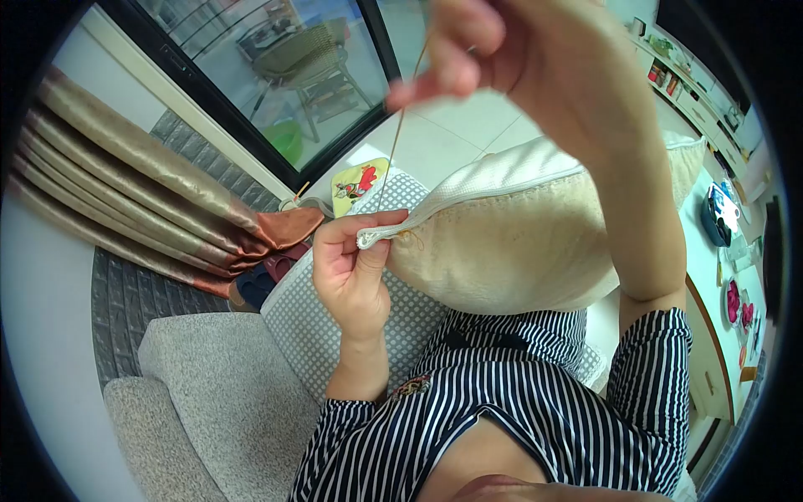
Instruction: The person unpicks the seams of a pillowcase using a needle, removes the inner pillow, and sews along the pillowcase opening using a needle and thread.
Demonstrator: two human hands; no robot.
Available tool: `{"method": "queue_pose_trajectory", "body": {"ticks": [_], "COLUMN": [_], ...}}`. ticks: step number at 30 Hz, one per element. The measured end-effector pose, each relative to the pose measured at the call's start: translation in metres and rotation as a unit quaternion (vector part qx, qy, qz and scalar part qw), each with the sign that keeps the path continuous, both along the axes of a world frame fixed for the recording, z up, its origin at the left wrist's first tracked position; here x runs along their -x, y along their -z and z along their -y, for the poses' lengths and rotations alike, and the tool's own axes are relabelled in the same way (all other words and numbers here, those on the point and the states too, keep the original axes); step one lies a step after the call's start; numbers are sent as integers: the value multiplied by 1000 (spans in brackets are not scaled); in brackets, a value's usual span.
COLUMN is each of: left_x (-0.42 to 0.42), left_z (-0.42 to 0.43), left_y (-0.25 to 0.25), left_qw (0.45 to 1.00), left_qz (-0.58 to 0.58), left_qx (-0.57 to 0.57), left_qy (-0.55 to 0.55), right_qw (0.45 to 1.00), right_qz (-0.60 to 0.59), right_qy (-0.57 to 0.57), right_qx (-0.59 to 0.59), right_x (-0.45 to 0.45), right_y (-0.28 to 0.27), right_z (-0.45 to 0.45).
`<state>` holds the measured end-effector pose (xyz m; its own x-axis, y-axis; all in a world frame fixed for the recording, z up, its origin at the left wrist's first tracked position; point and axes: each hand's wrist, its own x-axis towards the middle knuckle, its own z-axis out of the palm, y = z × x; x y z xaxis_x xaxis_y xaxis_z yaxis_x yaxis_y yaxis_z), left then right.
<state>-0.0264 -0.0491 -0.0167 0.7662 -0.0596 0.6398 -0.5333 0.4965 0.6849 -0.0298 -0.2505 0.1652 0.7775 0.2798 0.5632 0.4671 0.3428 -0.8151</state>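
A beige cushion (pixel 510 247) with a white zip edge (pixel 493 186) lies across my lap. My left hand (pixel 355 272) pinches the folded end of the zip at the cushion's left corner, thumb below and fingers above. From this corner a taut brown thread (pixel 391 159) runs up to my right hand (pixel 510 58), raised high at the top and smeared by motion. Its fingers are bent around the thread, which loops past them; whether a needle is there is too blurred to tell. A small loose tangle of thread (pixel 414 240) hangs by the left thumb.
A grey armchair (pixel 222 402) and dotted grey cloth (pixel 309 318) are at the left. Curtains (pixel 159 192) hang beside a glass door (pixel 276 67). A yellow patterned mat (pixel 360 186) lies beyond. On the right, a table (pixel 707 259) carries a blue container (pixel 719 215) and several small items.
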Motion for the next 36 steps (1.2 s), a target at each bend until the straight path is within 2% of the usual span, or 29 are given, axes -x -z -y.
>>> {"method": "queue_pose_trajectory", "body": {"ticks": [2,5,9,12,15,17,18,19,21,22,24,25,27,29,31,33,35,36], "left_x": [-3,-5,-4,-6,-2,2,3,2,-1,1,7,10,15,17,16,16,17,17], "left_z": [-2,-5,-5,-5,-5,-6,-7,-9,-13,-14,-15,-18,-23,-17,-12,-16,-18,-18], "left_y": [2,7,6,8,4,-1,-2,-2,-4,-4,-8,-10,-12,-11,-6,-9,-11,-12], "left_qw": [1000,1000,999,1000,1000,1000,999,999,982,982,924,924,858,862,917,918,964,964], "left_qz": [2,-12,-26,-11,-12,-5,0,1,98,98,163,163,186,150,34,40,-35,-35], "left_qx": [1,12,24,27,11,2,-7,-4,-99,-96,-211,-208,-344,-347,-275,-285,-219,-217], "left_qy": [-1,3,5,7,-20,-27,-34,-36,-127,-130,-275,-278,-334,-338,-286,-272,-147,-149], "right_qw": [992,977,951,939,935,947,950,942,944,944,933,918,888,863,859,850,836,819], "right_qz": [93,189,241,263,270,176,163,162,168,161,152,145,139,149,159,207,249,257], "right_qy": [4,35,135,161,119,99,12,5,-72,-99,-123,-158,-221,-264,-276,-296,-320,-394], "right_qx": [-88,-88,-142,-151,-194,-249,-265,-295,-274,-270,-302,-333,-380,-405,-401,-383,-371,-330], "right_x": [-12,-22,-23,-24,-17,11,18,25,38,46,60,65,76,89,99,106,101,95], "right_y": [7,15,25,30,34,28,32,33,39,41,52,59,70,77,82,90,96,99], "right_z": [14,43,45,52,59,53,72,75,75,77,77,72,60,48,40,35,27,19]}}
